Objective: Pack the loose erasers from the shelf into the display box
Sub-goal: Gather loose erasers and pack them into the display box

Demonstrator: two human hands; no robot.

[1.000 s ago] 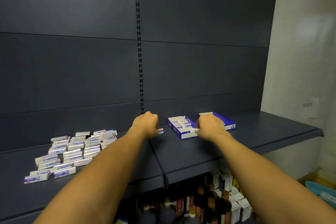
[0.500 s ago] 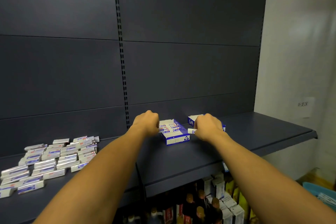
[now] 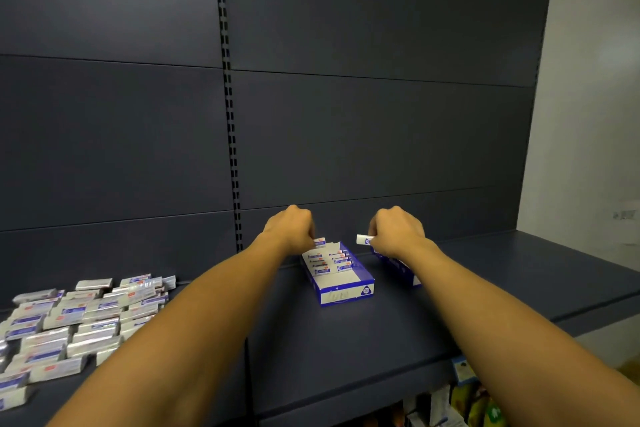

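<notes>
Both hands are up over the box (image 3: 341, 276), left hand (image 3: 289, 228) and right hand (image 3: 396, 230) each pinching an eraser (image 3: 363, 239) (light, stiff little blocks, probably easiest by the long sides).

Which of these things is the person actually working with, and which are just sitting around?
In use:
- display box
- loose erasers
- eraser in left hand
- eraser in right hand

Lying about:
- second blue box
- goods on lower shelf

Dark shelf (image 3: 346, 340), loose erasers (image 3: 76, 319) at left, display box (image 3: 346, 293) mid-shelf
</notes>
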